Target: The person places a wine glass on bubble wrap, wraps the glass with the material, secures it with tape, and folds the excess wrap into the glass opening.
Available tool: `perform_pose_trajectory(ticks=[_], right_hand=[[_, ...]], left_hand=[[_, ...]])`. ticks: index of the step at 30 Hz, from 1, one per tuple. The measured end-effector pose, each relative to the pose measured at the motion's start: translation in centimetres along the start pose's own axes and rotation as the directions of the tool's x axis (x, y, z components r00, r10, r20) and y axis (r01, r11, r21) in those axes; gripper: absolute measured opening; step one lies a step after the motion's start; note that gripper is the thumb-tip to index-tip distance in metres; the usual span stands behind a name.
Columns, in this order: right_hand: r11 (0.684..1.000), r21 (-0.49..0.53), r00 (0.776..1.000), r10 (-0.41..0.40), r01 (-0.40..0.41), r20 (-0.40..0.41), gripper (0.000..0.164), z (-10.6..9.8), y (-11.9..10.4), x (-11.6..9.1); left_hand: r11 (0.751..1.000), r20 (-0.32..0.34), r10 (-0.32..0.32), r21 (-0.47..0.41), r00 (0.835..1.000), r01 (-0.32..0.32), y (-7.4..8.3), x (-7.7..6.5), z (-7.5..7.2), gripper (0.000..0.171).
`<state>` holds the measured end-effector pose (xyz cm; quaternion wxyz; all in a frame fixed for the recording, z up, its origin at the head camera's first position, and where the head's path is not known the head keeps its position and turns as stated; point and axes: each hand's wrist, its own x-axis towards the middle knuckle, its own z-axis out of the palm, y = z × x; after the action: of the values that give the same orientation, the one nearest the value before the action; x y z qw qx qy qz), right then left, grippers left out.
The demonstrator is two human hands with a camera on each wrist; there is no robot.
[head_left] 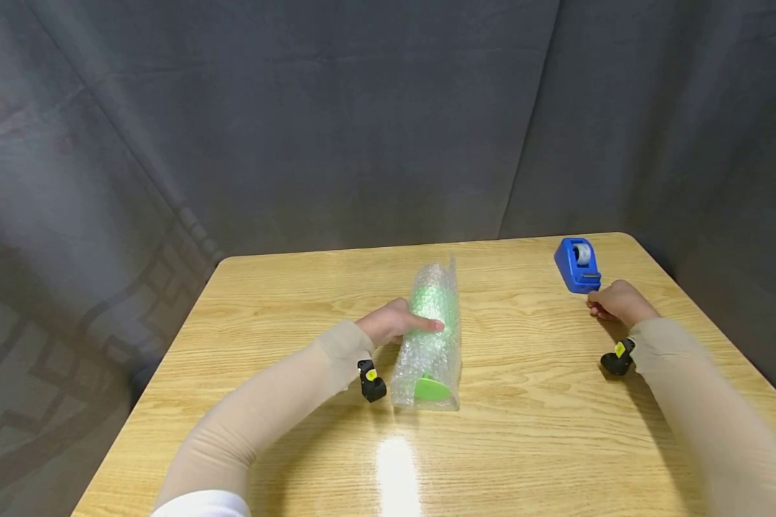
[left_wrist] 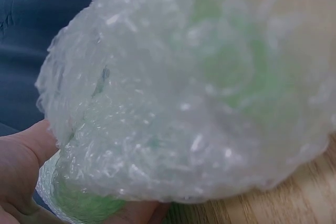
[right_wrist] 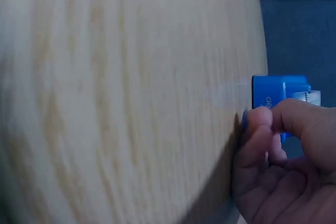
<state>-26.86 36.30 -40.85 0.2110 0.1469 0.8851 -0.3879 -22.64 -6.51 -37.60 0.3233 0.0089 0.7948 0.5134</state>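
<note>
A clear bubble wrap roll lies lengthwise on the table, with a green item showing through its near end; the wrap blurs what kind it is. My left hand grips the roll from its left side, thumb across the top. In the left wrist view the bubble wrap fills most of the picture. My right hand is at the front of a blue tape dispenser. Its thumb and index finger pinch together by the cutter, at the tape's end; the clear strip itself is hard to make out.
The wooden table has dark grey curtains behind it and at both sides. The dispenser, with a white roll of tape in it, stands near the table's far right corner. Small black cameras sit on both wrists.
</note>
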Motion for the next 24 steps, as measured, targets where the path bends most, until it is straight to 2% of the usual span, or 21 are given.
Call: perform_pose_trajectory(ticks=[1, 4, 8, 11, 13, 15, 17, 19, 24], right_hand=[[1.000, -0.010, 1.000, 0.001, -0.001, -0.001, 0.028, 0.0, 0.0, 0.0], [0.999, 0.046, 0.999, -0.016, 0.014, 0.041, 0.031, -0.1, 0.0, -0.4], [0.994, 0.112, 0.988, -0.035, 0.018, 0.153, 0.029, -0.1, -0.8, -1.3], [0.993, 0.112, 0.970, -0.062, 0.036, 0.236, 0.025, 0.7, -2.3, -1.9], [0.991, 0.104, 0.954, -0.108, 0.082, 0.280, 0.023, 1.8, -3.7, -2.3], [0.984, 0.068, 0.934, -0.179, 0.167, 0.310, 0.021, 3.1, -5.2, -2.9], [0.962, 0.026, 0.911, -0.264, 0.270, 0.317, 0.021, 4.6, -6.8, -3.7], [0.929, 0.004, 0.883, -0.354, 0.371, 0.309, 0.021, 6.1, -8.5, -4.4], [0.828, -0.008, 0.810, -0.545, 0.560, 0.215, 0.016, 9.6, -12.5, -6.3]], left_hand=[[1.000, 0.001, -0.001, 0.002, 1.000, 0.001, 0.0, 0.0, 0.0, 0.091], [1.000, 0.000, 0.000, 0.007, 1.000, 0.000, 0.1, 0.0, 0.0, 0.091], [1.000, 0.001, 0.000, 0.009, 1.000, 0.000, 0.1, -0.1, 0.0, 0.097], [1.000, 0.002, 0.000, 0.006, 1.000, 0.000, 0.1, -0.1, 0.0, 0.100], [1.000, 0.002, -0.002, -0.002, 1.000, 0.002, 0.0, -0.1, 0.0, 0.101], [1.000, -0.001, -0.004, 0.000, 1.000, 0.004, 0.0, -0.1, -0.1, 0.102], [1.000, -0.001, -0.003, 0.002, 1.000, 0.003, 0.0, -0.1, -0.1, 0.103], [1.000, 0.002, 0.000, 0.001, 1.000, 0.000, 0.0, -0.1, -0.1, 0.103], [1.000, 0.011, 0.006, 0.006, 1.000, -0.006, 0.0, 0.1, 0.0, 0.097]])
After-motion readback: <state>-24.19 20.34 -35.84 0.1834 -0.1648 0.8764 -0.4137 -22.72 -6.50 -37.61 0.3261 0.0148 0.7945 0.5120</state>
